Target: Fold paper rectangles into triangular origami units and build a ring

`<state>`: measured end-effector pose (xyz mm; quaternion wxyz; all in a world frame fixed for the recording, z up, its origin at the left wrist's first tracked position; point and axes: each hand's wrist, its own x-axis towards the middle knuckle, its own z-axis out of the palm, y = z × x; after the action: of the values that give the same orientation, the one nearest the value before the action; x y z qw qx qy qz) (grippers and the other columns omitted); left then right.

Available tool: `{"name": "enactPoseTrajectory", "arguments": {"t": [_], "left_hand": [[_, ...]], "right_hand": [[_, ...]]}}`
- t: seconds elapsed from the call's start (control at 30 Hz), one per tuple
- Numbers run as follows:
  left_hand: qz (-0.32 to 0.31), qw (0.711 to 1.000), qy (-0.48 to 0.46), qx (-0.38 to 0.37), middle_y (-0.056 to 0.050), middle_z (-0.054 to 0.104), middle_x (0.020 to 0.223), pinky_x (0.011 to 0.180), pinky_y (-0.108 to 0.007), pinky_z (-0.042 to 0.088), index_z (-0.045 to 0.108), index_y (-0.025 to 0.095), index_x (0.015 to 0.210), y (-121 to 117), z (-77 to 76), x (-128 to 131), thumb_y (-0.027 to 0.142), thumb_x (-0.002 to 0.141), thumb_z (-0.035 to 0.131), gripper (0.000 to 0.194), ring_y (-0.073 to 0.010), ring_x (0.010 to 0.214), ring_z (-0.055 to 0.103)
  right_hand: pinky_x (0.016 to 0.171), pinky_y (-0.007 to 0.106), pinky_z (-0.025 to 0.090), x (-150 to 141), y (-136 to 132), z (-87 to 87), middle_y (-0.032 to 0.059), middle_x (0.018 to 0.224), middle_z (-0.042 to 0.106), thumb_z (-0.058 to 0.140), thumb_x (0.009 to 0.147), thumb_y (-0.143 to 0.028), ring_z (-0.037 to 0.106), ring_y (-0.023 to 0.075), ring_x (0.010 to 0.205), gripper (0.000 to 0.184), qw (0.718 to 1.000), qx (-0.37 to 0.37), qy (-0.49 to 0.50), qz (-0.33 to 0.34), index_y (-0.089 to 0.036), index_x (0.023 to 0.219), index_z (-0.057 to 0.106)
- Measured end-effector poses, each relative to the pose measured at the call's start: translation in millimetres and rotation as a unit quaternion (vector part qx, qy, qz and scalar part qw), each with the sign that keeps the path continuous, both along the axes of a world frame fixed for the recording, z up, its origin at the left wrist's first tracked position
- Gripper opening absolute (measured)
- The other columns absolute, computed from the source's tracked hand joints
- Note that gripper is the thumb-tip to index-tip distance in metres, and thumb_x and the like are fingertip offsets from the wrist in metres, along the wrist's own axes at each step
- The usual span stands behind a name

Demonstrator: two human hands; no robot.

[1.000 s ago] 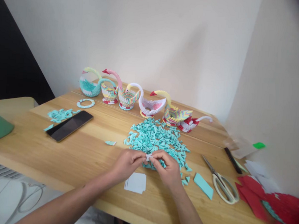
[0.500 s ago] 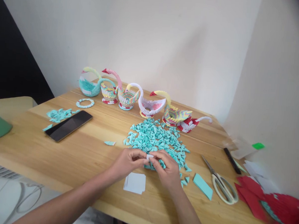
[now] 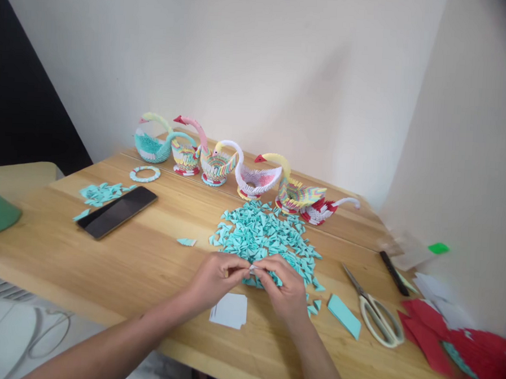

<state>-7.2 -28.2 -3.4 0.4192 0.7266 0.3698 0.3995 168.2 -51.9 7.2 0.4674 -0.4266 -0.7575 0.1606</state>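
Note:
Between the fingertips of both hands is a small piece of white paper point(image 3: 253, 268), mostly covered by the fingers. My left hand point(image 3: 222, 273) pinches its left side, and my right hand point(image 3: 281, 278) pinches its right side. Just beyond them spreads a heap of turquoise folded paper triangles point(image 3: 255, 229), its near edge partly hidden by my hands. A stack of white paper rectangles point(image 3: 228, 311) lies on the wooden table point(image 3: 155, 275) below my hands. Right of my right hand sits a turquoise paper stack point(image 3: 343, 315).
Several folded-paper swans point(image 3: 257, 181) line the back by the wall. Scissors point(image 3: 380, 318), a black-handled tool point(image 3: 393, 273) and red paper point(image 3: 426, 334) are at the right. At the left are a phone point(image 3: 118, 212), a paper ring point(image 3: 144, 173) and a smaller turquoise pile point(image 3: 102, 193).
The white paper between my fingers shows less of itself now, looking folded or squeezed smaller. Both hands have stayed in nearly the same place.

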Motion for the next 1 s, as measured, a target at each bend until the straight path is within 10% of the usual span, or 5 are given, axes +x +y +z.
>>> {"name": "enactPoseTrajectory", "arguments": {"t": [0.6, 1.0], "left_hand": [[0.005, 0.993, 0.056, 0.106, -0.004, 0.066, 0.069, 0.064, -0.023, 0.040, 0.071, 0.016, 0.078, -3.3, 3.1, -0.5, 0.017, 0.086, 0.053, 0.020, -0.0145, 0.066, 0.057], [-0.048, 0.995, 0.012, 0.087, -0.002, 0.061, 0.063, 0.062, -0.023, 0.038, 0.061, 0.014, 0.061, -4.2, 6.4, -1.3, 0.024, 0.086, 0.058, 0.028, -0.0128, 0.063, 0.055]], "right_hand": [[0.068, 0.031, 0.047, 0.9, -2.1, 3.4, 0.0021, 0.077, 0.065, 0.058, 0.088, -0.017, 0.060, 0.0171, 0.073, 0.008, 0.999, 0.015, -0.044, 0.002, -0.023, 0.085, 0.064], [0.063, 0.026, 0.045, -0.2, -3.3, 1.5, -0.0004, 0.071, 0.059, 0.055, 0.089, -0.027, 0.055, 0.0141, 0.067, 0.016, 0.989, -0.128, 0.065, 0.022, -0.020, 0.075, 0.059]]}}
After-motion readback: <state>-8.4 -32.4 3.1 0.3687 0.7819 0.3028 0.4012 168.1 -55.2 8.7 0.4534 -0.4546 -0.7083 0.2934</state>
